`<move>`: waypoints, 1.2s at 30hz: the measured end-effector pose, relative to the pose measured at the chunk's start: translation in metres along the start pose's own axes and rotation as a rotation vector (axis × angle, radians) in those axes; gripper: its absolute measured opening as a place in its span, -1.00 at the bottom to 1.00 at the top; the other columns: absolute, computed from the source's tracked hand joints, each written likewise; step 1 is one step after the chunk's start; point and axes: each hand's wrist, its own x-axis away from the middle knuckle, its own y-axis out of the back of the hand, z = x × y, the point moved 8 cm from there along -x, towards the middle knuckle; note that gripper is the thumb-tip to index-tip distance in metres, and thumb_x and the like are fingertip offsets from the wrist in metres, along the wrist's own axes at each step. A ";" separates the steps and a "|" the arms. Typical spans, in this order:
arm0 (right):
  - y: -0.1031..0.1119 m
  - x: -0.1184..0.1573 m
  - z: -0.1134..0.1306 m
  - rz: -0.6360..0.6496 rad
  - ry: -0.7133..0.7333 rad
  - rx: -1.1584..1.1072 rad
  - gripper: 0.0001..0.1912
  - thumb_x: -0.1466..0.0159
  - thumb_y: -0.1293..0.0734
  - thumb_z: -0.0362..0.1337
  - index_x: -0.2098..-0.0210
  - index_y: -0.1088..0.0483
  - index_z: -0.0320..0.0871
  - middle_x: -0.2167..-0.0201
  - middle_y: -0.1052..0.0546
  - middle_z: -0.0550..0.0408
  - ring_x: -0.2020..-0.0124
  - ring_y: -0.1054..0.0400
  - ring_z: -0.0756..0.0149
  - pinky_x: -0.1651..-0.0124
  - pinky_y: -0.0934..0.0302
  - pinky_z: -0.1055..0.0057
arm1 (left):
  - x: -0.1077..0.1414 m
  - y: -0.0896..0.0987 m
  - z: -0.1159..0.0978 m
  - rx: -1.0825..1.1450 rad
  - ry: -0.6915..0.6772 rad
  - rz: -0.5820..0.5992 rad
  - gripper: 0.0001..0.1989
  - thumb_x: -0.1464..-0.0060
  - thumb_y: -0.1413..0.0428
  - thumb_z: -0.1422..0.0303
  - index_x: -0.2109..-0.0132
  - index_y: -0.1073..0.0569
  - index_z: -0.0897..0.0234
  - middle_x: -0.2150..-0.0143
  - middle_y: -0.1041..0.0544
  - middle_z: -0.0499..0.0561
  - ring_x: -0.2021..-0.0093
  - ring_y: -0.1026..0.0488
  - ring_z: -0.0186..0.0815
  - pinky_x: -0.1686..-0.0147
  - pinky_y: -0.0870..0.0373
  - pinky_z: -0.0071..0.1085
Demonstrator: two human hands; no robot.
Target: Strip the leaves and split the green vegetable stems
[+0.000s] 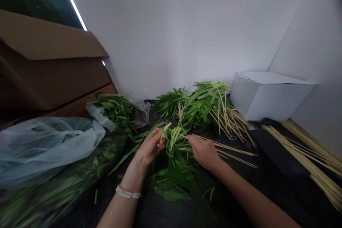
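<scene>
My left hand (155,143) is closed on a green leafy stem (165,130), its pale cut end standing up past the fingers. Opposite it, my right hand (201,149) pinches a thin wooden skewer (184,135) that points left toward the stem. Folded leafy greens (176,139) are bunched on the skewer between both hands, and their long leaves (175,178) hang down in front. Just behind the right hand lie several loose skewers (235,149) on the dark surface.
Skewered greens (203,103) are piled against the wall. At left are an open plastic bag (50,146), more bagged greens (114,108) and a cardboard box (53,78). A white box (269,96), a black box (279,153) and bundled skewers (301,156) stand at right.
</scene>
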 end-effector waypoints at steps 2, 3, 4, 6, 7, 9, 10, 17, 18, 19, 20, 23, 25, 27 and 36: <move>-0.002 0.000 0.000 0.013 0.006 0.008 -0.70 -0.35 -0.10 -0.42 0.06 -0.41 -0.18 0.28 -0.57 -0.02 0.26 -0.48 0.30 0.19 -0.31 0.44 | 0.000 0.001 -0.002 -0.103 -0.070 -0.027 -0.64 0.18 -0.37 0.30 0.31 -0.38 0.32 0.50 -0.41 -0.13 0.62 -0.21 -0.62 0.67 -0.06 -0.72; -0.002 0.000 0.000 0.019 0.006 0.011 -0.69 -0.35 -0.10 -0.42 0.05 -0.41 -0.19 0.28 -0.57 -0.02 0.27 -0.49 0.30 0.20 -0.31 0.45 | -0.001 0.002 -0.003 -0.145 -0.092 -0.041 -0.61 0.21 -0.38 0.26 0.29 -0.41 0.33 0.49 -0.44 -0.11 0.62 -0.22 -0.61 0.66 -0.07 -0.71; -0.003 0.001 0.000 0.022 0.006 0.014 -0.69 -0.35 -0.10 -0.41 0.05 -0.41 -0.19 0.28 -0.57 -0.02 0.27 -0.49 0.30 0.20 -0.31 0.45 | -0.001 0.002 -0.004 -0.175 -0.102 -0.052 -0.58 0.23 -0.38 0.23 0.26 -0.43 0.35 0.47 -0.46 -0.09 0.61 -0.24 -0.60 0.66 -0.09 -0.69; -0.003 0.001 -0.001 0.027 0.003 0.022 -0.69 -0.36 -0.10 -0.41 0.04 -0.42 -0.19 0.28 -0.58 -0.02 0.28 -0.49 0.29 0.20 -0.31 0.45 | -0.001 0.003 -0.002 -0.205 -0.090 -0.074 -0.54 0.23 -0.38 0.18 0.22 -0.47 0.36 0.43 -0.51 -0.04 0.59 -0.29 -0.58 0.63 -0.14 -0.67; -0.003 0.001 -0.001 0.033 -0.001 0.026 -0.69 -0.36 -0.11 -0.40 0.04 -0.42 -0.19 0.28 -0.58 -0.02 0.28 -0.49 0.30 0.20 -0.31 0.45 | -0.001 0.004 -0.002 -0.209 -0.076 -0.083 -0.53 0.22 -0.37 0.15 0.21 -0.49 0.37 0.41 -0.52 -0.03 0.57 -0.31 -0.56 0.61 -0.17 -0.65; -0.003 0.000 -0.001 0.049 -0.011 0.033 -0.68 -0.36 -0.11 -0.40 0.03 -0.42 -0.18 0.27 -0.58 -0.02 0.27 -0.49 0.30 0.20 -0.31 0.46 | -0.001 0.004 -0.001 -0.224 -0.061 -0.098 -0.55 0.20 -0.35 0.13 0.22 -0.51 0.36 0.39 -0.55 0.01 0.51 -0.38 -0.51 0.54 -0.25 -0.62; -0.003 0.000 -0.001 0.059 -0.017 0.036 -0.68 -0.36 -0.11 -0.40 0.02 -0.41 -0.18 0.27 -0.58 -0.02 0.27 -0.49 0.30 0.20 -0.31 0.46 | 0.000 0.004 -0.001 -0.241 -0.066 -0.102 -0.57 0.20 -0.35 0.14 0.24 -0.52 0.36 0.38 -0.56 0.02 0.48 -0.41 -0.49 0.50 -0.28 -0.61; -0.004 0.000 -0.003 0.059 -0.034 0.047 -0.67 -0.36 -0.10 -0.41 0.02 -0.41 -0.17 0.24 -0.58 -0.04 0.24 -0.49 0.29 0.15 -0.31 0.45 | 0.000 0.006 -0.006 -0.258 -0.123 -0.108 -0.63 0.27 -0.40 0.22 0.31 -0.56 0.36 0.35 -0.60 0.04 0.41 -0.45 -0.46 0.43 -0.31 -0.60; -0.004 0.001 -0.003 0.051 -0.034 0.045 -0.67 -0.36 -0.10 -0.40 0.02 -0.41 -0.17 0.24 -0.58 -0.04 0.24 -0.49 0.29 0.14 -0.31 0.44 | -0.001 0.008 -0.006 -0.241 -0.125 -0.117 -0.62 0.29 -0.40 0.22 0.31 -0.57 0.35 0.32 -0.60 0.04 0.40 -0.46 -0.45 0.42 -0.32 -0.59; -0.004 0.001 -0.003 0.045 -0.033 0.041 -0.68 -0.36 -0.11 -0.40 0.01 -0.41 -0.17 0.23 -0.58 -0.04 0.23 -0.49 0.28 0.13 -0.31 0.44 | -0.001 0.009 -0.006 -0.226 -0.127 -0.128 -0.61 0.31 -0.41 0.23 0.31 -0.58 0.35 0.31 -0.60 0.03 0.38 -0.47 -0.44 0.41 -0.33 -0.59; -0.004 0.001 -0.003 0.040 -0.031 0.036 -0.68 -0.36 -0.11 -0.40 0.01 -0.41 -0.17 0.23 -0.58 -0.04 0.23 -0.49 0.28 0.13 -0.31 0.44 | -0.002 0.011 -0.006 -0.213 -0.130 -0.138 -0.61 0.33 -0.42 0.24 0.31 -0.58 0.35 0.32 -0.60 0.02 0.38 -0.47 -0.44 0.41 -0.33 -0.59; -0.004 0.001 -0.003 0.038 -0.025 0.025 -0.68 -0.35 -0.11 -0.41 0.01 -0.41 -0.17 0.23 -0.58 -0.04 0.23 -0.49 0.28 0.14 -0.31 0.44 | -0.003 0.011 -0.006 -0.202 -0.135 -0.140 -0.62 0.33 -0.42 0.24 0.34 -0.58 0.37 0.41 -0.58 0.00 0.45 -0.43 -0.48 0.44 -0.31 -0.59; -0.004 0.001 -0.002 0.033 -0.019 0.023 -0.68 -0.35 -0.12 -0.42 0.02 -0.41 -0.19 0.24 -0.58 -0.04 0.24 -0.49 0.28 0.15 -0.31 0.43 | -0.003 0.011 -0.006 -0.198 -0.142 -0.135 -0.63 0.34 -0.42 0.24 0.35 -0.59 0.37 0.44 -0.57 -0.02 0.50 -0.39 -0.51 0.47 -0.29 -0.60; -0.003 0.001 -0.001 0.025 -0.012 0.027 -0.68 -0.35 -0.11 -0.41 0.03 -0.42 -0.19 0.25 -0.58 -0.04 0.25 -0.49 0.27 0.16 -0.31 0.43 | -0.003 0.011 -0.007 -0.181 -0.146 -0.152 -0.61 0.37 -0.43 0.24 0.35 -0.59 0.36 0.44 -0.56 -0.03 0.49 -0.40 -0.51 0.47 -0.29 -0.61; -0.003 0.001 0.001 0.035 -0.008 0.030 -0.68 -0.35 -0.11 -0.41 0.02 -0.42 -0.17 0.28 -0.57 -0.02 0.28 -0.48 0.30 0.22 -0.29 0.47 | -0.002 0.015 -0.010 -0.190 -0.174 -0.205 -0.60 0.44 -0.45 0.26 0.36 -0.59 0.35 0.49 -0.52 -0.05 0.54 -0.34 -0.52 0.55 -0.23 -0.61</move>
